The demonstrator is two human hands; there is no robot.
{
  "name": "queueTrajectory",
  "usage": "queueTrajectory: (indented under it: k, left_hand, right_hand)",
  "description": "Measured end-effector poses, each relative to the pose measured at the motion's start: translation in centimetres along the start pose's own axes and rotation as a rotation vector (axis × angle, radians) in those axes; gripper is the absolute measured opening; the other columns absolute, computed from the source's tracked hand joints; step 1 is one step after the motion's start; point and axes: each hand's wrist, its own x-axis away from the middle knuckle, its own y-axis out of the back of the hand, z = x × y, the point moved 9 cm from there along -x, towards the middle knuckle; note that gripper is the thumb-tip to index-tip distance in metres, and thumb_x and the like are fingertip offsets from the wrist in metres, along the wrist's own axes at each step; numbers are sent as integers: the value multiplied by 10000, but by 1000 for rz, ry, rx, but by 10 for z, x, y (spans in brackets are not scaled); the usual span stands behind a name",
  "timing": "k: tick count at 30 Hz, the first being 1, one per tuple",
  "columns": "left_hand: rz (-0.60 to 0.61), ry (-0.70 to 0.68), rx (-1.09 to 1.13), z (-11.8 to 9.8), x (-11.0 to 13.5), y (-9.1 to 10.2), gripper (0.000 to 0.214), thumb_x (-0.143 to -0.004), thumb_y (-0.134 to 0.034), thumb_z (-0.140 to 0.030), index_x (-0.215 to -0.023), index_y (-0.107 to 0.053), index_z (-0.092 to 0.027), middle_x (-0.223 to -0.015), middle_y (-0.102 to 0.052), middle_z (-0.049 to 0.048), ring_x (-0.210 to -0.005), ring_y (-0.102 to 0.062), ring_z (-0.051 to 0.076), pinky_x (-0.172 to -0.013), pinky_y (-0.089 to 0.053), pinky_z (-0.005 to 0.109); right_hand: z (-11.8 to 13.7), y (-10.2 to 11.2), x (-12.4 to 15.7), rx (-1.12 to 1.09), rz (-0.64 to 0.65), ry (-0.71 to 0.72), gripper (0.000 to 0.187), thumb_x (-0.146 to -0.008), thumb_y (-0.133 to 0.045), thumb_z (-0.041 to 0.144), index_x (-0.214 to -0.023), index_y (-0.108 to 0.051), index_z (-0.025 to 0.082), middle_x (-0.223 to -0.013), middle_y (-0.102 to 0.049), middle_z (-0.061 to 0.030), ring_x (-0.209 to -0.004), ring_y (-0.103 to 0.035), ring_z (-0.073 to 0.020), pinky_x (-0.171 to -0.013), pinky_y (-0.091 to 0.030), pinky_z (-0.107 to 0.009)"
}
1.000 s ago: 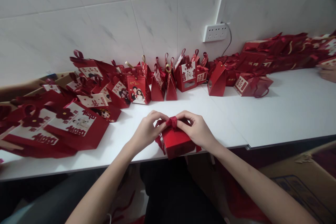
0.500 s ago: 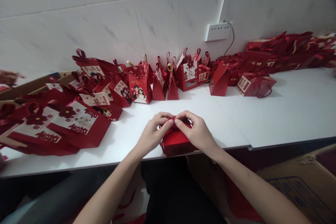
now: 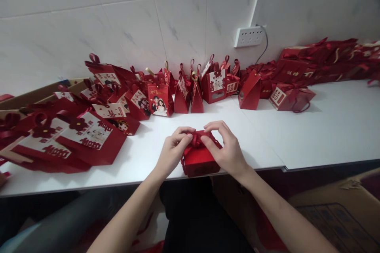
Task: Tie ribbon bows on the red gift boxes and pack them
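Observation:
A red gift box (image 3: 202, 162) sits at the front edge of the white table, directly in front of me. Its top carries a red ribbon bow (image 3: 196, 140). From the left, my left hand (image 3: 174, 148) pinches the bow's left side between thumb and fingers. My right hand (image 3: 227, 150) is over the box's right part, with thumb and index finger apart. The right thumb tip is close beside the bow; whether it touches the ribbon I cannot tell. Twisted red cord shows along the box's left side.
Several red gift boxes with ribbon loops, such as a bride-and-groom box (image 3: 160, 101), line the wall. Larger red boxes (image 3: 92, 138) crowd the left, by a cardboard tray (image 3: 38, 97). More are piled at the right (image 3: 326, 61). A power strip (image 3: 249, 36) hangs on the wall. A carton (image 3: 341, 213) stands below right.
My right thumb and index finger have spread apart and drawn away from my left fingertips, exposing the bow. The view has shifted slightly. A person's hand at the far left has left the view.

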Motion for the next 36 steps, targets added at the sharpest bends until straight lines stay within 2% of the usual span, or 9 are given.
queueTrajectory:
  k: [2, 5, 12, 16, 19, 26, 30, 33, 36]
  left_hand:
    - [-51, -19, -18, -1, 5, 4, 306, -828, -553, -351, -607, -647, -161, -994, -612, 84, -994, -558, 222, -913, -416, 324]
    - [-127, -23, 2, 1, 13, 13, 301, -838, -547, -326, -596, -625, -165, -990, -615, 70, -976, -565, 203, -912, -405, 302]
    - [-291, -28, 81, 7, 27, 39, 324, -855, -521, -287, -561, -586, -166, -986, -632, 58, -951, -572, 187, -904, -395, 283]
    - [-325, -32, 113, 10, 30, 49, 331, -863, -513, -270, -553, -569, -168, -973, -629, 48, -944, -572, 179, -895, -398, 276]
    - [-307, -34, 99, 11, 33, 52, 323, -873, -501, -258, -577, -595, -172, -999, -627, 45, -971, -565, 183, -906, -395, 287]
    - [-244, -78, -5, 4, 36, 52, 349, -881, -496, -253, -557, -605, -187, -1005, -632, 38, -970, -564, 185, -885, -414, 304]
    - [-256, -108, -102, 0, 37, 56, 317, -895, -485, -271, -629, -642, -199, -1023, -629, 40, -986, -567, 191, -881, -411, 317]
    - [-315, -107, -290, -6, 44, 60, 236, -887, -508, -277, -720, -661, -208, -1069, -604, 46, -1024, -550, 207, -895, -393, 340]
    - [-435, -132, -527, -21, 58, 62, 110, -858, -559, -252, -805, -648, -215, -1003, -575, 49, -988, -538, 206, -861, -398, 335]
  right_hand:
    - [9, -5, 8, 46, 31, 80, 59, -821, -602, 243, -854, -597, 194, -951, -577, -59, -952, -583, -202, -880, -462, -387]
    - [15, -18, 15, 75, 74, 118, 89, -807, -628, 208, -893, -611, 193, -982, -566, -72, -965, -581, -205, -883, -481, -395]
    - [35, -42, 18, 152, 12, 184, 78, -823, -611, 160, -897, -618, 183, -973, -560, -79, -970, -582, -204, -877, -508, -392]
    - [42, -54, 21, 222, -3, 177, 115, -837, -598, 149, -939, -649, 161, -1004, -568, -97, -981, -585, -207, -882, -516, -384]
    - [46, -61, 23, 269, 23, 194, 150, -848, -592, 148, -981, -660, 149, -1022, -588, -105, -969, -596, -206, -867, -525, -384]
    - [50, -57, 17, 321, 90, 216, 75, -829, -620, 121, -862, -683, 146, -965, -642, -86, -902, -625, -182, -833, -536, -348]
    - [48, -53, 14, 297, 127, 197, 87, -821, -633, 119, -857, -696, 169, -971, -659, -63, -896, -633, -165, -818, -539, -311]
    - [38, -47, 11, 229, 124, 112, 116, -818, -638, 121, -857, -706, 206, -976, -662, -38, -900, -634, -153, -814, -543, -290]
    - [29, -44, 10, 145, 128, 33, 141, -821, -633, 118, -855, -708, 233, -975, -663, -25, -905, -638, -156, -817, -547, -299]
